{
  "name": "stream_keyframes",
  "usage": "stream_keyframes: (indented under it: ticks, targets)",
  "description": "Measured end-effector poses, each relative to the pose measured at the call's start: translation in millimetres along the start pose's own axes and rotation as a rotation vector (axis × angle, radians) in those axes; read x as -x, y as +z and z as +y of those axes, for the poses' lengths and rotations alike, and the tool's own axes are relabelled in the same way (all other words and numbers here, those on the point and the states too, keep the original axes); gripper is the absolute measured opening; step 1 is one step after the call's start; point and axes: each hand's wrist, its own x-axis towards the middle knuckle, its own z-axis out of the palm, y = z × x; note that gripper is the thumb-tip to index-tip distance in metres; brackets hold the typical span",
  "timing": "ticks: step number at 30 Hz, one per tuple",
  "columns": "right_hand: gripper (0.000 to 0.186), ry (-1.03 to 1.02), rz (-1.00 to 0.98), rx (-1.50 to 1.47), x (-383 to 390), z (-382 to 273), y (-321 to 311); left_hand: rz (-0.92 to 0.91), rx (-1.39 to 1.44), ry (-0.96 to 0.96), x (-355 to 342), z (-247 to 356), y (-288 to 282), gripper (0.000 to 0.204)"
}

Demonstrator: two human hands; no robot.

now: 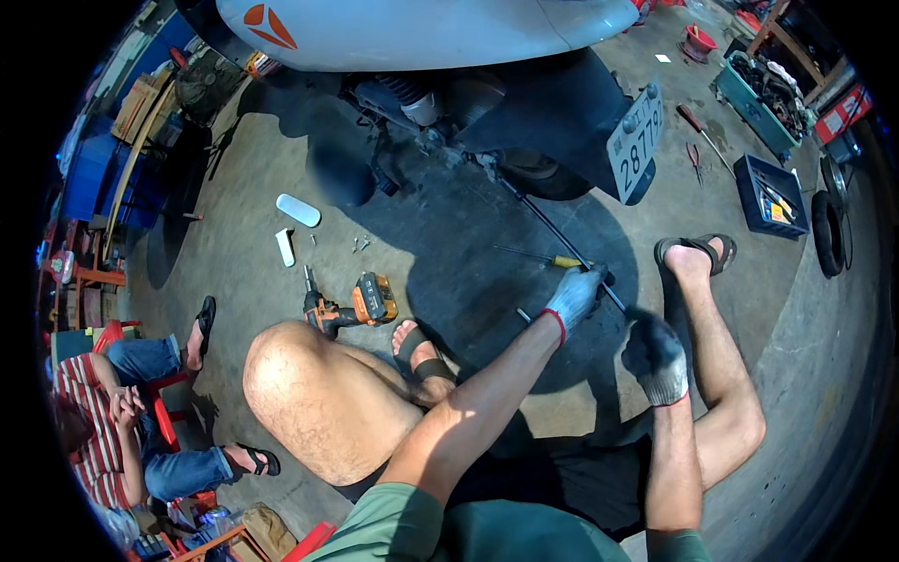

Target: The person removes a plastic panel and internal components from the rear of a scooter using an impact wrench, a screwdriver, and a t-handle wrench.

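My gloved left hand (573, 298) is closed around a long dark metal bar (545, 229), which runs diagonally up to a fitting (487, 164) under the rear of a white scooter (421, 28). My right hand (655, 358), in a soiled glove, is closed at the bar's lower end. A yellow-handled screwdriver (565, 262) lies beside my left hand, and a short silver rod shows below it. An orange cordless drill (320, 313) with its battery (373, 300) lies near my left foot, with small bolts (361, 244) and two white pieces (298, 210) above.
A seated person (140, 421) is at the left, beside shelving and boxes (140, 103). At the right are a dark tool tray (749, 169), pliers (695, 161), a long screwdriver (707, 136), a teal bin (726, 84) and a tire (829, 239). My legs flank the bar.
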Motion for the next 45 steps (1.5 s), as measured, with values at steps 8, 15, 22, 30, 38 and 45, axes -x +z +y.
stream_keyframes:
  ticks: [8,15,22,30,38,45]
  targets:
    - [0.043,-0.103,0.000,-0.125,-1.7,-5.1,5.2,-0.021,0.041,0.013,2.6,1.8,-1.0,0.029]
    - [0.037,-0.009,0.232,-0.052,-9.2,14.6,-9.0,-0.019,0.030,-0.011,3.4,1.1,-1.4,0.030]
    - [0.040,0.126,0.233,0.210,-6.7,20.4,-19.1,0.018,-0.019,-0.014,3.8,3.7,5.5,0.030]
    - [0.025,0.234,0.229,0.450,0.2,19.6,1.8,-0.010,0.045,-0.034,3.5,1.7,-1.4,0.030]
    - [0.038,0.116,0.014,0.124,1.3,6.1,-5.6,0.014,-0.021,-0.039,4.8,1.7,-4.6,0.030]
    - [0.029,-0.001,0.084,-0.086,0.4,2.7,-1.1,0.019,-0.034,-0.009,1.1,-3.7,-5.4,0.031]
